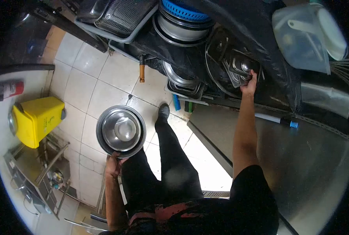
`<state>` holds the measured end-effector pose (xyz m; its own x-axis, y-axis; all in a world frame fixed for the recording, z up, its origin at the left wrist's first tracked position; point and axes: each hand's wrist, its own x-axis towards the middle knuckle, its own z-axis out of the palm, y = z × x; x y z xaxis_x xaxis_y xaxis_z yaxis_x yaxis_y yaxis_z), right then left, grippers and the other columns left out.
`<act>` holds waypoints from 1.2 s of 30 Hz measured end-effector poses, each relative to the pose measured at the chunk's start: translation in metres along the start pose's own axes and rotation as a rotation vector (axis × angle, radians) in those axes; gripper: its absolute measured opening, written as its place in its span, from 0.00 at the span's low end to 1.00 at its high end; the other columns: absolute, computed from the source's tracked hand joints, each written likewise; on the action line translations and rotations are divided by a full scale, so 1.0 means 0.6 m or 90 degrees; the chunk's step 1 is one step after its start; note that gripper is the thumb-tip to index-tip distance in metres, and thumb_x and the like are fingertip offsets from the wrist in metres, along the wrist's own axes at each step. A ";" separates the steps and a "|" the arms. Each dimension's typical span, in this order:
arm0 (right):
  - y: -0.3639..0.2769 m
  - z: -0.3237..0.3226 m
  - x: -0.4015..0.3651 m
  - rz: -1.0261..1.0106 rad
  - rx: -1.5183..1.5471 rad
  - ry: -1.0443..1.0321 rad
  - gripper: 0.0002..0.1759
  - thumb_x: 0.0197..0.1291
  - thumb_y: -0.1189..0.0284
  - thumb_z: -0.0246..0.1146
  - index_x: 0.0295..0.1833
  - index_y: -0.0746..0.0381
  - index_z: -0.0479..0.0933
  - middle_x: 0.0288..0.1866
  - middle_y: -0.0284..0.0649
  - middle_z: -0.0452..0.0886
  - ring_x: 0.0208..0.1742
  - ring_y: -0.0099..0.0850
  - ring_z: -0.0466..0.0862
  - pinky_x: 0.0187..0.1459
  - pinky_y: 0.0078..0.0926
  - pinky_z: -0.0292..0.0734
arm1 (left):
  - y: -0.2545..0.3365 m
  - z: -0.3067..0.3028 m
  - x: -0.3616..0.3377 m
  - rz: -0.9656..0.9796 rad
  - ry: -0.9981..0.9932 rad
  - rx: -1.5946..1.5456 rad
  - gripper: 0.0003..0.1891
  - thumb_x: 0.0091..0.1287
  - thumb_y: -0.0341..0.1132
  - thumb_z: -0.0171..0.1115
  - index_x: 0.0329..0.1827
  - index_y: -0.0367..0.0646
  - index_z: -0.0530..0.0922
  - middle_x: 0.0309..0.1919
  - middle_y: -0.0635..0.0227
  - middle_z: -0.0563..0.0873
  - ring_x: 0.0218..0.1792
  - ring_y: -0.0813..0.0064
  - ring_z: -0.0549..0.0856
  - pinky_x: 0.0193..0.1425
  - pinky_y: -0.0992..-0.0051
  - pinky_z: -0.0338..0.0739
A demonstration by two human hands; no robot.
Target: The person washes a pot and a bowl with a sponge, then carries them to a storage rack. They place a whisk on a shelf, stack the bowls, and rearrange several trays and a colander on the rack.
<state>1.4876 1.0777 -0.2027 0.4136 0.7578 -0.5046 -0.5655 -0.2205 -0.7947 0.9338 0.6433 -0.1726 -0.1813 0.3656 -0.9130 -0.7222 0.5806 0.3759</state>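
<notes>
My left hand [113,164] grips the near rim of a stack of round metal bowls [121,129], smaller ones nested inside a larger one, held over the tiled floor. On the right, my right hand [250,84] reaches onto a shelf and has its fingers on the edge of some rectangular metal pans [239,68]. Part of its fingers is hidden behind the pans' rim. A large round tray [211,74] lies beside those pans, partly under them.
Stacked pots [182,33] and a blue basket [186,11] stand on the shelf. A clear plastic container [300,39] is at the upper right. A yellow bin [43,117] stands at the left. A steel surface [300,168] lies right of my arm.
</notes>
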 end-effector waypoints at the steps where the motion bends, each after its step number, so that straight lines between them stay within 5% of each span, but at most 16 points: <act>1: -0.004 -0.010 0.000 -0.031 -0.001 -0.030 0.11 0.60 0.62 0.66 0.44 0.57 0.80 0.47 0.36 0.84 0.50 0.38 0.82 0.57 0.43 0.77 | -0.001 0.000 0.002 0.011 0.002 0.001 0.20 0.62 0.24 0.52 0.59 0.32 0.71 0.50 0.54 0.82 0.50 0.58 0.85 0.51 0.58 0.88; 6: -0.013 -0.042 -0.026 -0.060 0.071 -0.119 0.13 0.59 0.62 0.66 0.46 0.57 0.80 0.49 0.37 0.84 0.53 0.37 0.82 0.57 0.42 0.77 | -0.001 -0.005 0.007 0.024 -0.017 0.004 0.20 0.64 0.25 0.52 0.59 0.30 0.70 0.52 0.53 0.81 0.50 0.56 0.85 0.52 0.56 0.87; 12: -0.021 -0.003 -0.104 -0.165 0.046 0.130 0.17 0.60 0.61 0.65 0.50 0.58 0.80 0.55 0.37 0.82 0.56 0.38 0.80 0.59 0.44 0.75 | 0.005 -0.036 0.026 -0.005 -0.042 0.001 0.23 0.64 0.26 0.54 0.63 0.32 0.67 0.54 0.53 0.80 0.50 0.54 0.85 0.53 0.55 0.87; 18: -0.019 0.022 -0.172 -0.142 0.088 -0.007 0.17 0.61 0.62 0.64 0.52 0.59 0.79 0.53 0.37 0.83 0.56 0.36 0.81 0.59 0.39 0.75 | 0.017 -0.046 0.030 -0.007 -0.038 0.031 0.23 0.63 0.26 0.56 0.63 0.35 0.68 0.54 0.55 0.80 0.51 0.56 0.85 0.53 0.54 0.86; 20: 0.003 0.055 -0.257 -0.096 0.059 -0.016 0.11 0.62 0.63 0.65 0.45 0.57 0.79 0.45 0.33 0.83 0.47 0.31 0.82 0.53 0.36 0.77 | 0.022 -0.041 0.026 -0.006 -0.051 0.002 0.24 0.63 0.26 0.57 0.64 0.36 0.67 0.55 0.56 0.80 0.52 0.57 0.84 0.54 0.54 0.85; 24: 0.135 0.037 -0.376 0.020 -0.024 0.099 0.09 0.60 0.63 0.65 0.42 0.54 0.78 0.37 0.30 0.80 0.42 0.28 0.80 0.51 0.35 0.76 | 0.012 -0.066 0.047 -0.019 -0.058 0.006 0.24 0.62 0.26 0.58 0.64 0.37 0.68 0.55 0.56 0.79 0.53 0.57 0.83 0.56 0.51 0.83; 27: 0.271 -0.005 -0.440 0.224 0.030 -0.032 0.07 0.61 0.63 0.64 0.38 0.53 0.78 0.37 0.28 0.82 0.39 0.25 0.81 0.44 0.27 0.77 | 0.002 -0.074 0.051 -0.008 -0.038 -0.003 0.24 0.62 0.26 0.56 0.63 0.36 0.69 0.54 0.57 0.80 0.52 0.57 0.84 0.54 0.54 0.85; 28: 0.316 0.006 -0.454 0.249 0.032 0.085 0.07 0.62 0.62 0.63 0.35 0.53 0.78 0.34 0.28 0.82 0.38 0.26 0.82 0.42 0.28 0.78 | -0.002 -0.080 0.060 -0.007 -0.042 -0.013 0.24 0.61 0.26 0.56 0.63 0.36 0.69 0.53 0.56 0.80 0.51 0.58 0.84 0.54 0.54 0.85; 29: 0.369 -0.017 -0.452 0.269 0.084 0.036 0.07 0.63 0.63 0.63 0.35 0.52 0.78 0.34 0.28 0.82 0.38 0.26 0.82 0.43 0.29 0.78 | -0.003 -0.080 0.057 0.003 -0.030 -0.002 0.24 0.61 0.25 0.55 0.63 0.36 0.68 0.52 0.56 0.81 0.50 0.58 0.85 0.53 0.55 0.86; 32: 0.522 -0.066 -0.402 0.267 0.149 0.035 0.16 0.62 0.63 0.62 0.51 0.60 0.78 0.50 0.41 0.82 0.51 0.37 0.82 0.53 0.38 0.79 | 0.007 -0.107 0.070 -0.009 -0.050 -0.039 0.24 0.61 0.24 0.55 0.63 0.32 0.69 0.54 0.53 0.80 0.52 0.55 0.84 0.56 0.55 0.85; 36: 0.704 -0.157 -0.257 0.162 0.204 0.243 0.20 0.66 0.61 0.61 0.55 0.64 0.75 0.50 0.44 0.80 0.49 0.40 0.82 0.52 0.41 0.81 | 0.005 -0.100 0.080 -0.009 0.034 -0.013 0.24 0.60 0.23 0.55 0.62 0.29 0.69 0.56 0.51 0.79 0.52 0.53 0.84 0.56 0.54 0.85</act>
<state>1.2522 0.8099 -0.4920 0.4316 0.4155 -0.8007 -0.8452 -0.1238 -0.5198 0.8830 0.6191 -0.2247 -0.2059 0.3184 -0.9253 -0.7383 0.5701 0.3605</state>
